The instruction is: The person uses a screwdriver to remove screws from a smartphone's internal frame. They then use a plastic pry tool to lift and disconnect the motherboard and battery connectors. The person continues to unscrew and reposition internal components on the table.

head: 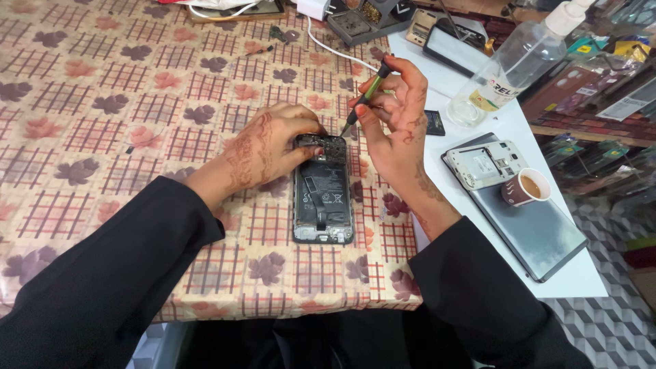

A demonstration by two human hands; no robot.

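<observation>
An opened smartphone [324, 198] lies back-up on the leaf-patterned tablecloth, its battery and boards exposed. My left hand [270, 147] presses down on its upper left corner, fingers over the top edge. My right hand [396, 119] pinches a thin green-handled screwdriver [365, 96], whose tip points down at the phone's top right corner. Both arms wear black sleeves.
To the right, a white surface holds a grey tablet [533, 229] with a phone back cover [488, 164] and a small cup of tea [525, 187] on it. A clear spray bottle [512, 65], a small dark chip [433, 123], a white cable [335, 48] and tool trays [362, 20] sit further back.
</observation>
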